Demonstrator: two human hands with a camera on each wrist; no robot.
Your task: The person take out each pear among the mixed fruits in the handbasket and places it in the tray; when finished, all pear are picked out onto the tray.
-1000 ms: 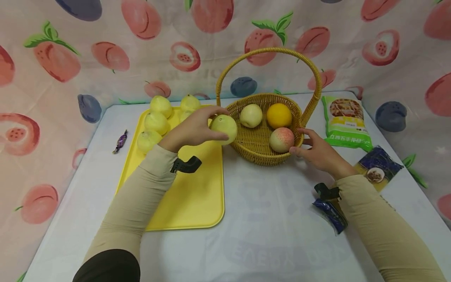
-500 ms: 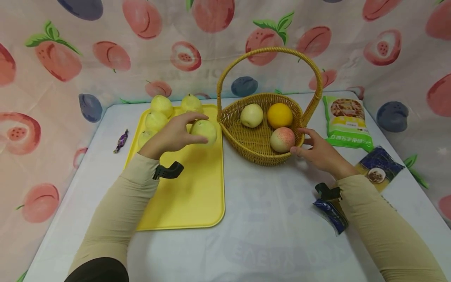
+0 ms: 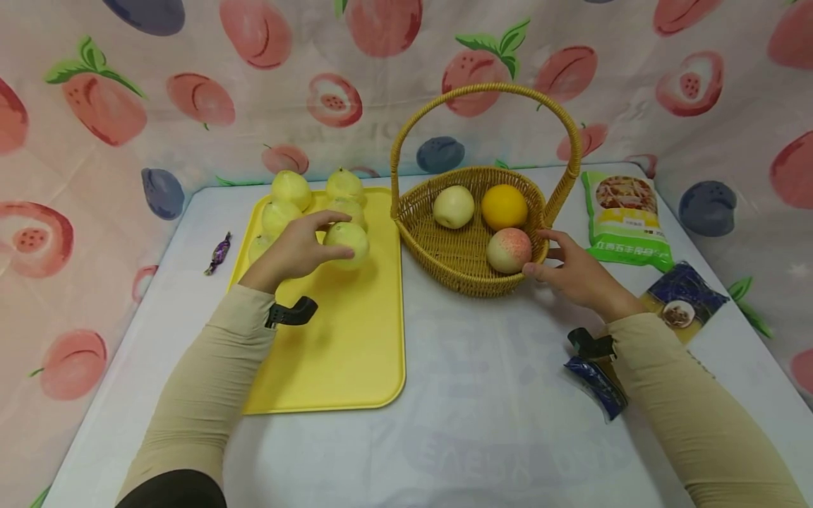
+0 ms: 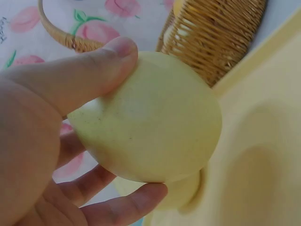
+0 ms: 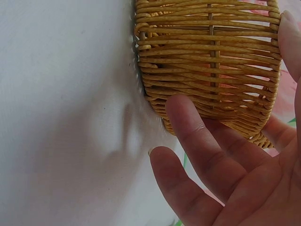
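Note:
My left hand (image 3: 296,248) grips a round pale yellow-green fruit (image 3: 348,244) above the yellow tray (image 3: 330,367). In the left wrist view the thumb lies along one side of this fruit (image 4: 155,117), which tapers towards the palm, with fingertips on the opposite side. Several similar fruits (image 3: 291,190) sit at the tray's back and left, some partly hidden by the hand. My right hand (image 3: 574,274) holds the wicker basket (image 3: 454,271) by its right rim, thumb on the rim and fingers along the outer wall. The basket holds a pale fruit (image 3: 454,207), an orange (image 3: 504,207) and a peach (image 3: 509,250).
A tall handle (image 3: 485,89) arches over the basket. On the right lie a green food bag (image 3: 625,219), a blue-and-gold packet (image 3: 682,300) and a small blue packet (image 3: 597,386). A purple wrapped candy (image 3: 219,254) lies left of the tray.
My left hand has carried the fruit leftward, from beside the basket's left rim to over the tray. The right hand has stayed on the basket.

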